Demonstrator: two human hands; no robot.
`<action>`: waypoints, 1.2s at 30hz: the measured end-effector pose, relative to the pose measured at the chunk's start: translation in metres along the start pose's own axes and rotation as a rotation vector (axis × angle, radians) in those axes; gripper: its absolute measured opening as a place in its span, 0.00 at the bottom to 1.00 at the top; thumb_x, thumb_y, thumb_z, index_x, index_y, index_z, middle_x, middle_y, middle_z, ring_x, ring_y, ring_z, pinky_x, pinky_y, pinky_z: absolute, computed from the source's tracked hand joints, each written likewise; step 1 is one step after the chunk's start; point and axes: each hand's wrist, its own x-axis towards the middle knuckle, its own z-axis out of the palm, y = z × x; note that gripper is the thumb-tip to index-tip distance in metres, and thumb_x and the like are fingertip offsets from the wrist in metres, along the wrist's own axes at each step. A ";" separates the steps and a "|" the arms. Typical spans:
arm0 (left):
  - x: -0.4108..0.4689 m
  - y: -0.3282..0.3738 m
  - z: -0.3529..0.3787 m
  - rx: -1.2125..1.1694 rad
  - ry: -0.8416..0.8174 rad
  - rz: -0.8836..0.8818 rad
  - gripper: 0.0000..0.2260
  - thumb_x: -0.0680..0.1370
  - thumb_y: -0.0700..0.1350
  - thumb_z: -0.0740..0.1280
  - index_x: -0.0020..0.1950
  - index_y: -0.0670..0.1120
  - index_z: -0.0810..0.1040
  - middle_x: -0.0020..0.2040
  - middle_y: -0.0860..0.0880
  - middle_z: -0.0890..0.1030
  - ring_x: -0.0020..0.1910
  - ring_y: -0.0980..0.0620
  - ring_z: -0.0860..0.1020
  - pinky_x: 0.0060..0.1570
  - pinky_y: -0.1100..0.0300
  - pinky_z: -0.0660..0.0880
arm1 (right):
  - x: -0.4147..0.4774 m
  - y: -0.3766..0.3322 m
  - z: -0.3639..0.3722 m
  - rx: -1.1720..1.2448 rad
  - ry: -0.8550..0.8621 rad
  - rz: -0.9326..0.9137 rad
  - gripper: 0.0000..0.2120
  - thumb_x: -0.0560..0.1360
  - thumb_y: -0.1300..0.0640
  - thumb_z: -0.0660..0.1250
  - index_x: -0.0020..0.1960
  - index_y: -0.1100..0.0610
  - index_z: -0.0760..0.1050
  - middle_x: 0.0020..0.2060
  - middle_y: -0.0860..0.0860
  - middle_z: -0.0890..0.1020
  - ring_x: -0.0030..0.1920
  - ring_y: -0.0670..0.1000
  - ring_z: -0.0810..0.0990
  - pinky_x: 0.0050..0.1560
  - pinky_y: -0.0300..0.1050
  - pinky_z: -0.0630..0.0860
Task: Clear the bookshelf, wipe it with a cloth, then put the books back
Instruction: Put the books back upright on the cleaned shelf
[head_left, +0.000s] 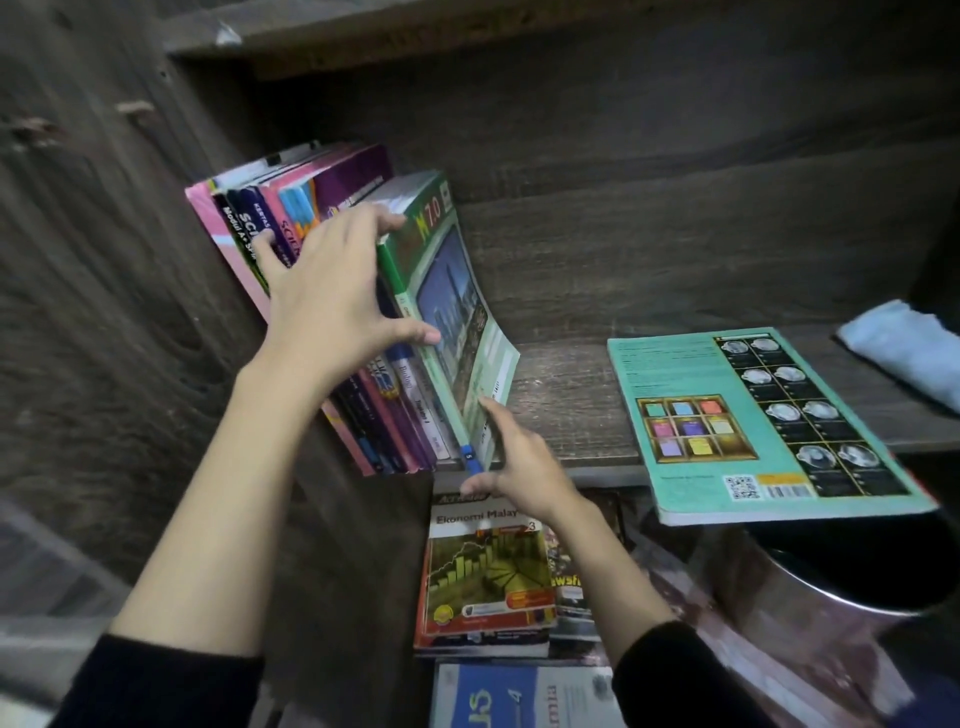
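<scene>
A row of books (291, 218) stands upright at the left end of the dark wooden shelf (566, 395). The outermost is a green book (452, 306), leaning against the row with its cover bowed. My left hand (332, 291) lies spread over the spines, fingers curled over the green book's top edge and thumb on its cover. My right hand (519, 457) touches that book's lower corner at the shelf's front edge. A teal book (753, 421) lies flat on the shelf to the right, overhanging the front. A light blue cloth (904, 348) lies at the far right.
Below the shelf lie a stack topped by an economics book (483, 566) and a blue-and-white book (519, 696). A dark round metal container (841, 566) sits under the teal book. The shelf's side wall (104, 260) stands left, and the upper board (519, 31) runs overhead.
</scene>
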 end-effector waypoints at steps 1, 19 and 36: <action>0.000 -0.001 -0.001 -0.006 0.002 -0.001 0.42 0.59 0.62 0.76 0.68 0.51 0.64 0.69 0.54 0.69 0.70 0.52 0.64 0.69 0.38 0.48 | 0.000 0.000 0.000 -0.003 -0.005 -0.001 0.52 0.64 0.52 0.78 0.77 0.44 0.49 0.74 0.51 0.65 0.72 0.55 0.64 0.71 0.58 0.64; -0.003 -0.005 0.015 0.028 0.144 0.022 0.41 0.63 0.62 0.74 0.72 0.53 0.64 0.71 0.53 0.68 0.71 0.51 0.64 0.69 0.41 0.47 | -0.011 -0.011 -0.008 -0.335 0.023 0.061 0.40 0.72 0.37 0.65 0.77 0.50 0.54 0.76 0.53 0.59 0.76 0.53 0.52 0.72 0.47 0.53; -0.019 0.044 0.024 -0.046 0.279 -0.080 0.45 0.70 0.49 0.73 0.78 0.54 0.47 0.78 0.46 0.46 0.76 0.42 0.44 0.68 0.35 0.41 | -0.021 -0.010 -0.039 -0.073 0.150 -0.081 0.20 0.78 0.59 0.65 0.69 0.54 0.70 0.69 0.52 0.72 0.69 0.52 0.68 0.71 0.50 0.64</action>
